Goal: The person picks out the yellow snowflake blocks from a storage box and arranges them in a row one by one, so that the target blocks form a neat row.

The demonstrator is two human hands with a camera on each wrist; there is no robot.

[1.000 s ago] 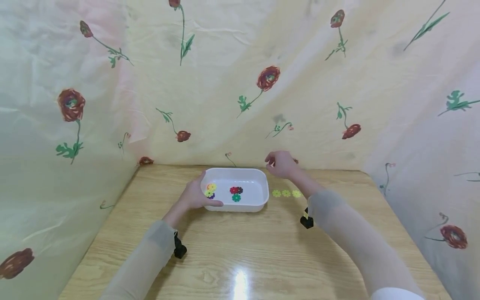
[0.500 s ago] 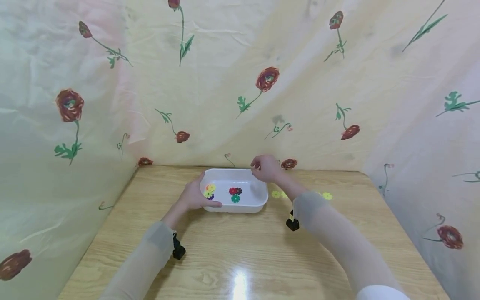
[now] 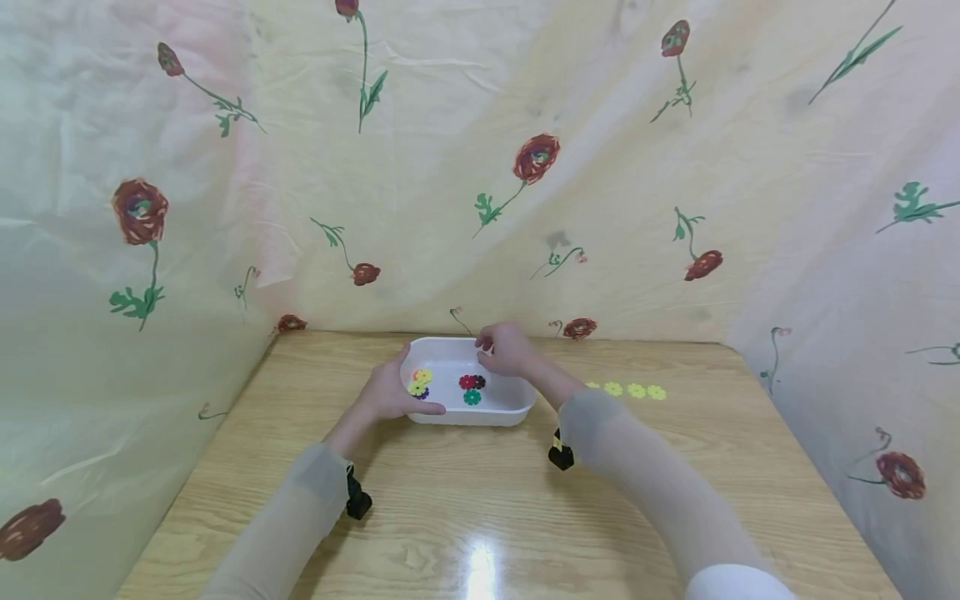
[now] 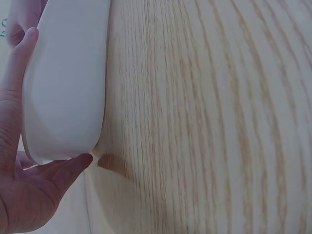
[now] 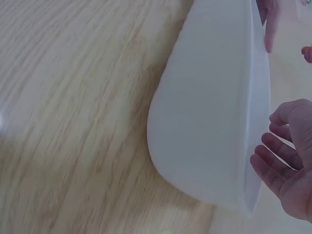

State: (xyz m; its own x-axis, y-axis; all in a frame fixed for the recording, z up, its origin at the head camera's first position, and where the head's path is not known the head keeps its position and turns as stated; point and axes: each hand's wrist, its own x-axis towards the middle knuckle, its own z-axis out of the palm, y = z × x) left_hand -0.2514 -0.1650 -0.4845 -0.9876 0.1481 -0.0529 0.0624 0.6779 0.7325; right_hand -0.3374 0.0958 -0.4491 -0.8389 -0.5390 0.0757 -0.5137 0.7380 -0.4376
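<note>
A white plastic tub [image 3: 472, 417] stands at the back of the table. My left hand [image 3: 385, 392] grips its left end, thumb along the near rim; the left wrist view shows the fingertips under the end wall. Over the tub's right half is my right hand [image 3: 506, 350], its fingers loosely curled. Nothing shows between those fingers in the right wrist view. Inside the tub lie flower-shaped plastic discs: red [image 3: 467, 382], dark brown [image 3: 480, 382] and green [image 3: 472, 397] ones in the middle, yellow [image 3: 423, 377], orange and purple ones beside my left hand.
Right of the tub, several yellow flower-shaped discs [image 3: 636, 390] lie in a row on the wood-grain table [image 3: 450, 500], with my right forearm overlapping part of the row. A flower-print cloth [image 3: 450, 167] hangs behind and at both sides.
My right hand has moved left and slightly down, from beyond the tub's right end to over its inside. More yellow discs show at the row's right end. My left hand stays put.
</note>
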